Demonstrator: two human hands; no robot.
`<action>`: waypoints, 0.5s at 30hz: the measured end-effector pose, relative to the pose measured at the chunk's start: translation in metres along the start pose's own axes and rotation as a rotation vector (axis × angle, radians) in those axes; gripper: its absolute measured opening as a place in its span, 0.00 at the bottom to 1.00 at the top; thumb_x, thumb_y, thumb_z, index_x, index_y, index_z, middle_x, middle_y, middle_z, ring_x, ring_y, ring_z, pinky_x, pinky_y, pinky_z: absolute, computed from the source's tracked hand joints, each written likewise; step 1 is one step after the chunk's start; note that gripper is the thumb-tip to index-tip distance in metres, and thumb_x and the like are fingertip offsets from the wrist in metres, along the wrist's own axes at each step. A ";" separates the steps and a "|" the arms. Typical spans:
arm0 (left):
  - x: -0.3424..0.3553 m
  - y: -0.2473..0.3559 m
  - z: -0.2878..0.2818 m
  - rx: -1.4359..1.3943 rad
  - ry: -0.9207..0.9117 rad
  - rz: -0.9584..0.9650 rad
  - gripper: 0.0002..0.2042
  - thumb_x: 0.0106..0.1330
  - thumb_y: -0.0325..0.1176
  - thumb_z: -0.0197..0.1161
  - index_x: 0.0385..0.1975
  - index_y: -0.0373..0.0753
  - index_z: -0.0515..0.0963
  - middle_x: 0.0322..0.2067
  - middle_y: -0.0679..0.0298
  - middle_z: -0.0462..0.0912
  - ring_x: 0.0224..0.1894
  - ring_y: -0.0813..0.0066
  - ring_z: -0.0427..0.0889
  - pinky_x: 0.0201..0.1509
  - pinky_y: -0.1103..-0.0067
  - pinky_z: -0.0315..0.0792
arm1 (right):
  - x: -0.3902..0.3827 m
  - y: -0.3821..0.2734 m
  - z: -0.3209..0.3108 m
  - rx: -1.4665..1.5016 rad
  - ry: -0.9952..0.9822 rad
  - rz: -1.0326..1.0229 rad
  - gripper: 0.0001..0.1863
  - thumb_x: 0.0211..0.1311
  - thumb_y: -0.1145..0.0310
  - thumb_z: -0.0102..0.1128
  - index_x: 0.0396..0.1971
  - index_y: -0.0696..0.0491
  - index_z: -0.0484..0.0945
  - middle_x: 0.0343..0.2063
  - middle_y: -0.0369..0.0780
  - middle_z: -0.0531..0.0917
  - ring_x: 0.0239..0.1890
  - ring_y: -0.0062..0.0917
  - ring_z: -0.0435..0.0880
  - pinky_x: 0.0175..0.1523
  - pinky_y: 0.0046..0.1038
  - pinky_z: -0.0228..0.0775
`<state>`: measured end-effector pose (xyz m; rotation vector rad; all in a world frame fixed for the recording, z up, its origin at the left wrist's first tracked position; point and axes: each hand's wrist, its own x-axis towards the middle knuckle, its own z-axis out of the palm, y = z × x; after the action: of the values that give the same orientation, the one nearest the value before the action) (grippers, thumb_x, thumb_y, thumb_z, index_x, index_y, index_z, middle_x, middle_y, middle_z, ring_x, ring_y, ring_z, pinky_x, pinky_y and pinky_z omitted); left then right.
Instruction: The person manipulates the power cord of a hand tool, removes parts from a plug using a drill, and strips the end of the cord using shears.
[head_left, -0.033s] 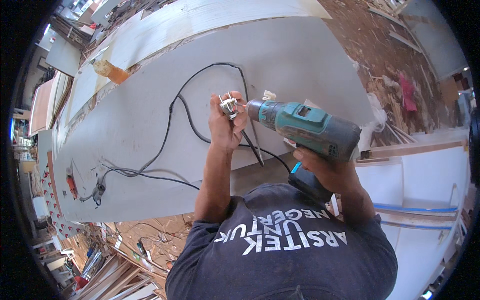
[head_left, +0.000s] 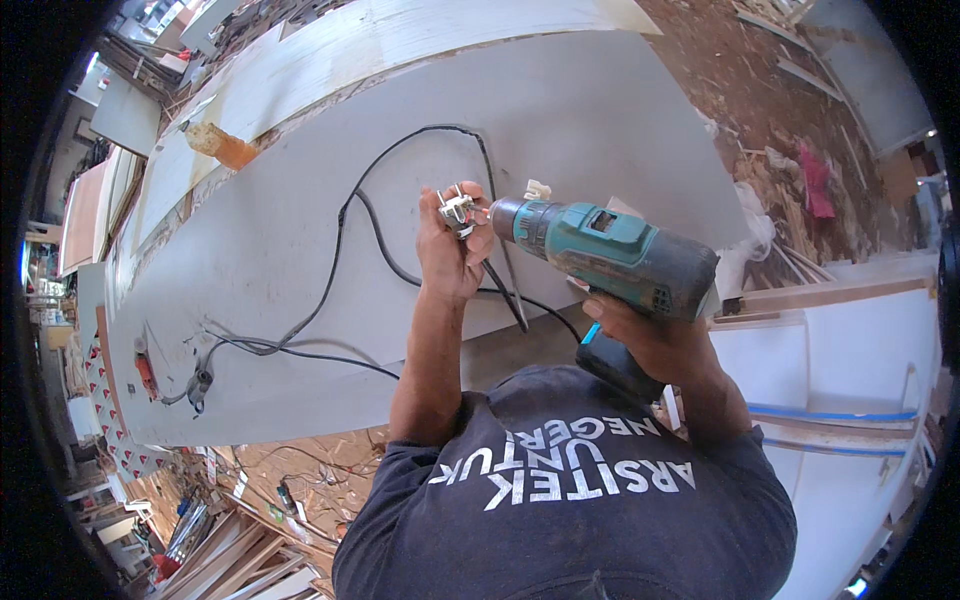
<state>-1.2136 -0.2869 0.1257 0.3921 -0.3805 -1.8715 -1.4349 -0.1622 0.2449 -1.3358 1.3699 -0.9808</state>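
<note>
My left hand (head_left: 450,250) is raised over a large grey board (head_left: 280,260) and pinches a small metal and white fitting (head_left: 460,212) at its fingertips. My right hand (head_left: 640,335) grips the handle of a teal cordless drill (head_left: 610,250). The drill's nose points left and its tip touches the fitting. A black cable (head_left: 340,230) loops across the board and passes under my left hand. A thin dark rod (head_left: 508,290) hangs down from my left hand.
An orange wooden block (head_left: 220,145) lies at the board's far edge. A red-handled tool (head_left: 145,372) and a cable connector (head_left: 198,380) lie near the left end. White panels (head_left: 850,360) stand to the right. Wood scraps and a red cloth (head_left: 815,180) litter the floor.
</note>
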 end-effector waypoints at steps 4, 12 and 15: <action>0.000 -0.001 0.002 0.050 -0.003 0.032 0.27 0.79 0.56 0.36 0.41 0.37 0.75 0.26 0.65 0.77 0.16 0.83 0.67 0.13 0.87 0.57 | 0.005 -0.002 -0.003 0.018 -0.068 0.012 0.31 0.59 0.72 0.69 0.61 0.58 0.67 0.51 0.44 0.77 0.50 0.26 0.77 0.53 0.28 0.73; -0.002 -0.001 0.011 0.284 0.123 0.084 0.26 0.79 0.56 0.36 0.39 0.38 0.74 0.24 0.67 0.74 0.16 0.85 0.65 0.13 0.87 0.54 | 0.007 -0.001 -0.001 -0.022 -0.083 0.024 0.37 0.57 0.69 0.72 0.64 0.60 0.63 0.56 0.48 0.75 0.59 0.33 0.76 0.62 0.33 0.70; -0.003 0.000 0.014 0.360 0.158 0.085 0.26 0.79 0.56 0.37 0.37 0.40 0.74 0.23 0.68 0.73 0.16 0.85 0.65 0.13 0.87 0.53 | 0.006 -0.001 -0.001 -0.068 -0.068 -0.043 0.29 0.59 0.69 0.70 0.58 0.59 0.69 0.50 0.45 0.79 0.54 0.30 0.79 0.57 0.31 0.73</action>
<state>-1.2186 -0.2830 0.1384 0.7502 -0.6190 -1.6753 -1.4351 -0.1683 0.2451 -1.4418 1.3383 -0.9169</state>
